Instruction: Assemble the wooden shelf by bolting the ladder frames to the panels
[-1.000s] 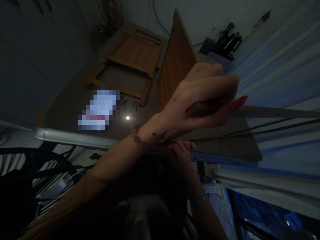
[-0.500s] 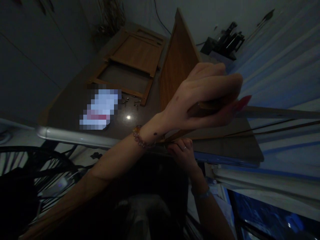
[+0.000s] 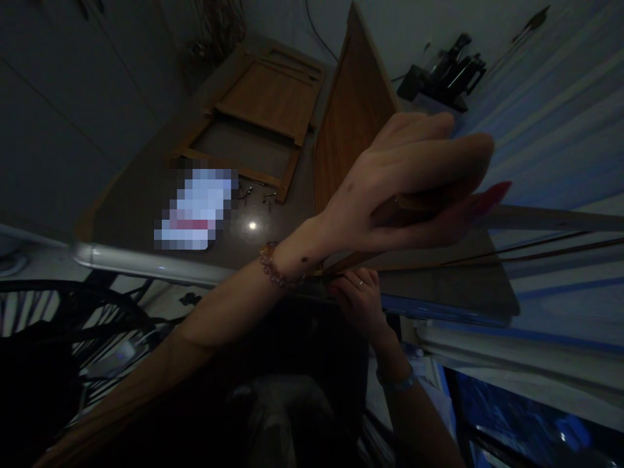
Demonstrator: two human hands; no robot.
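My left hand (image 3: pixel 414 182), a beaded bracelet at its wrist, is closed round the upper end of a wooden piece. That piece belongs to or adjoins a brown wooden panel (image 3: pixel 355 97) standing on edge on the table (image 3: pixel 234 240). Below it, at the table's front edge, my right hand (image 3: pixel 363 292) has its fingers curled together by the panel's lower corner. What those fingers hold, if anything, is hidden. Several small metal screws or bolts (image 3: pixel 246 192) lie left of the panel, beside a flat wooden frame (image 3: pixel 287 172).
A slatted wooden piece (image 3: pixel 268 97) lies farther back on the table. A pixelated bright phone-like screen (image 3: pixel 197 208) is at the left front. Black appliances (image 3: pixel 453 78) stand behind the panel. A black chair (image 3: pixel 63 312) is at lower left, and pale curtains (image 3: pixel 550 149) hang at right.
The view has shifted slightly. My left hand appears a little farther right and keeps its grip on the wooden piece. My right hand stays by the lower corner.
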